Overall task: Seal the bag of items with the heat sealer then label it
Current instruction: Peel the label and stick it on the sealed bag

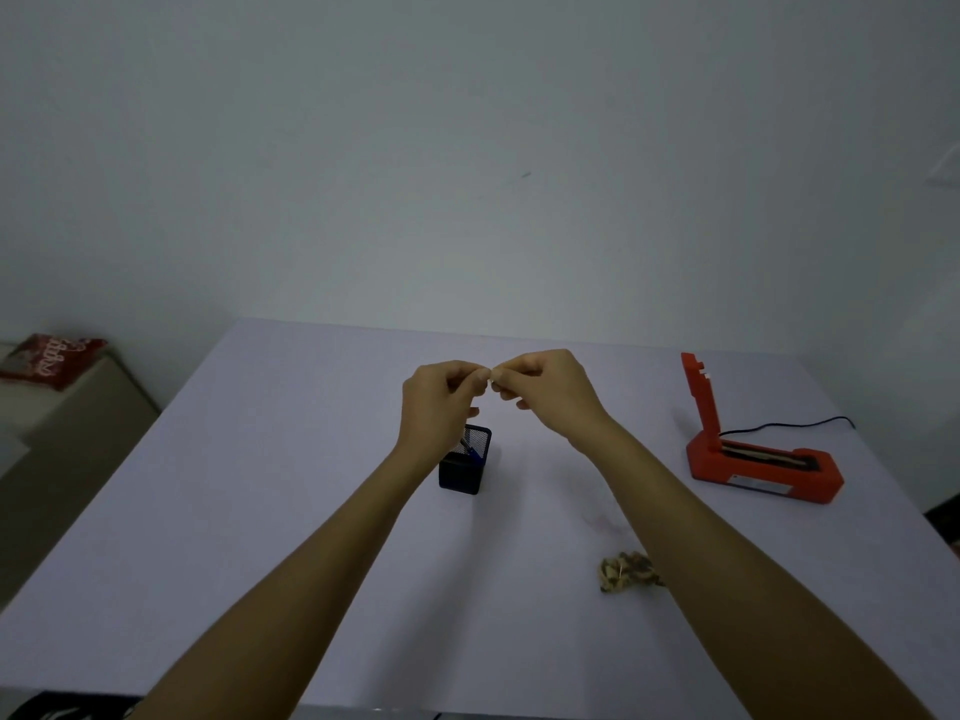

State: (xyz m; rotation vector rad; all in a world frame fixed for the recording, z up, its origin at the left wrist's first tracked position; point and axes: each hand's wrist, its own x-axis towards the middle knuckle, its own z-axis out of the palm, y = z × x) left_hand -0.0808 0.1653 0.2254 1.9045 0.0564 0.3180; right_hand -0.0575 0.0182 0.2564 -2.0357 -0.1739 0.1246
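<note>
Labelling step: left hand (pixel 445 392) and right hand (pixel 540 384), frame centre, are pinching together a small pale label (pixel 492 377); next, pressing it onto the bag (pixel 631 570), lower right.

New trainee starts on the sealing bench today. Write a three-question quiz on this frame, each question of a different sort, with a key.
1. True or false: the lid of the orange heat sealer is raised.
2. Which stands below the left hand? A) the mesh pen holder B) the heat sealer C) the red packet
3. Fill in: the bag of items lies on the table partly behind the right ____.

Key: 1 true; 2 A; 3 forearm. Both hands meet above the table, left and right hand fingers pinching something small and pale between them, too small to identify.
</note>
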